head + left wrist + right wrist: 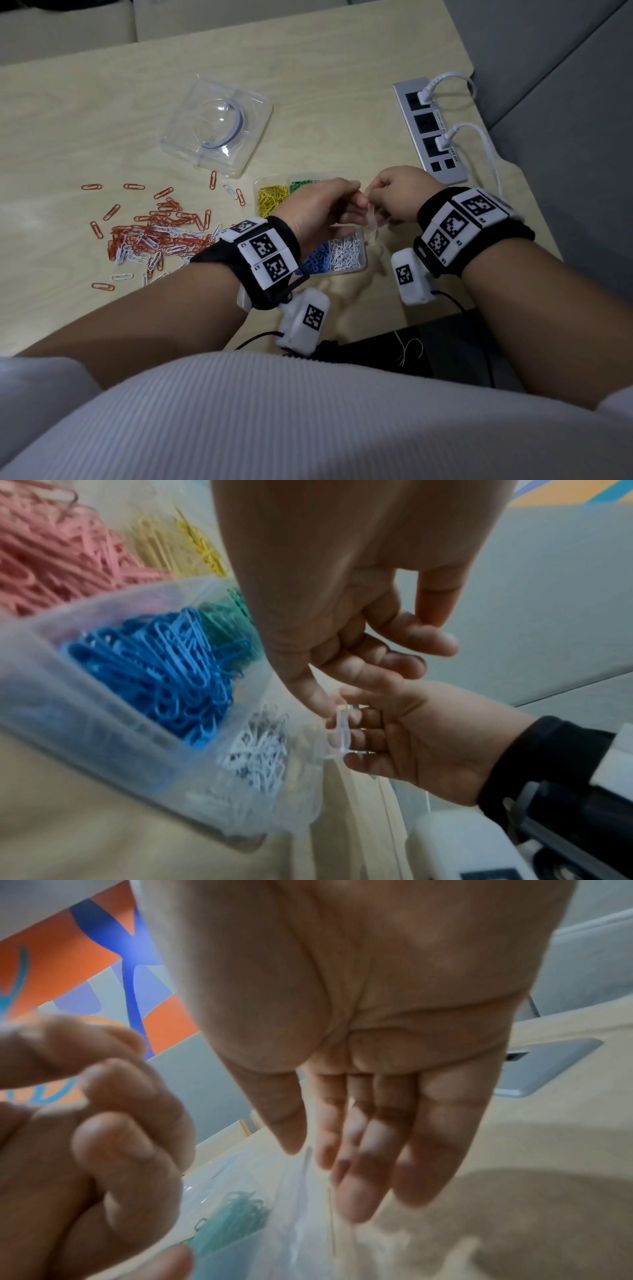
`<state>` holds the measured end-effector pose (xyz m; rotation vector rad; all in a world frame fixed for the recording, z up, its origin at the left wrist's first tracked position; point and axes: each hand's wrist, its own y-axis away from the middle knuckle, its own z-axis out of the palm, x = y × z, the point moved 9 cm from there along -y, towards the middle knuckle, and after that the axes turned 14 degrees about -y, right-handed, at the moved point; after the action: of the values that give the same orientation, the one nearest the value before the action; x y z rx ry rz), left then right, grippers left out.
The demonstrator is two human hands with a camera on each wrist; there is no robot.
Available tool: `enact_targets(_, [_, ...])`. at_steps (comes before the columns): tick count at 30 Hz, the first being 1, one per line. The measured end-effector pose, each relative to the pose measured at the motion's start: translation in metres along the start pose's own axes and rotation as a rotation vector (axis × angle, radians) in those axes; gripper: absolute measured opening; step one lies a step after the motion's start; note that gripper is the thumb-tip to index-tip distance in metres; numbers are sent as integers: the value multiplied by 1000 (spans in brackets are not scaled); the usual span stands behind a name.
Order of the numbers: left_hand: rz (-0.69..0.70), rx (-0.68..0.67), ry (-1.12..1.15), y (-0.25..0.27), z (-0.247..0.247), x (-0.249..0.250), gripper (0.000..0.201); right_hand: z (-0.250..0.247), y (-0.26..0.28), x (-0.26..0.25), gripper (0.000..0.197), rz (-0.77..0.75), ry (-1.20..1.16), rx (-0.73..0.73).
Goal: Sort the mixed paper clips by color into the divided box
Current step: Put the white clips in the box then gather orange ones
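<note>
Here, left hand (320, 205) and right hand (399, 195) meet over divided box (359, 263), fingers curled, both pinching small clear plastic piece (342, 730); what piece is, unclear.

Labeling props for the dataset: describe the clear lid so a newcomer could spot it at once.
Start at the pale wooden table. Behind the scattered red and white paper clips and to the left of the grey power strip lies the lid, alone and touched by neither hand. It is square, see-through and domed in the middle, with no clips in it, unlike the divided box.
</note>
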<state>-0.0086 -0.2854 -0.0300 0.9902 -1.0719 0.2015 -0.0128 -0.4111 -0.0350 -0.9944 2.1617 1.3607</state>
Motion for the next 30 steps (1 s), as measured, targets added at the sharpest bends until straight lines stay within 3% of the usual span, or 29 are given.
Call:
enact_targets(4, [-6, 83, 21, 7, -33, 3, 20, -8, 4, -34, 23, -182, 260, 209])
enact_targets(6, [-29, 143, 44, 15, -58, 2, 18, 4, 9, -56, 22, -279, 278, 222])
enact_targets(8, [-50, 219, 77, 25, -85, -1, 17, 29, 17, -79, 16, -371, 293, 145])
enact_targets(10, [-79, 300, 116, 36, -112, -7, 15, 68, 27, -96, 14, -447, 313, -29])
enact_targets(15, [-128, 455, 142, 63, -164, -23, 11, 152, 50, -112, 29, -571, 512, -366])
enact_targets(19, [-181, 512, 141, 78, -190, -40, 11, 172, 43, -103, 33, -468, 716, -432])
enact_targets(25, [-260, 482, 131, 90, -208, -59, 11, 160, 17, -110, 19, -301, 973, -222])
enact_targets(30, [-320, 386, 74, 94, -210, -70, 5, 167, 30, -138, 25, -293, 985, -128])
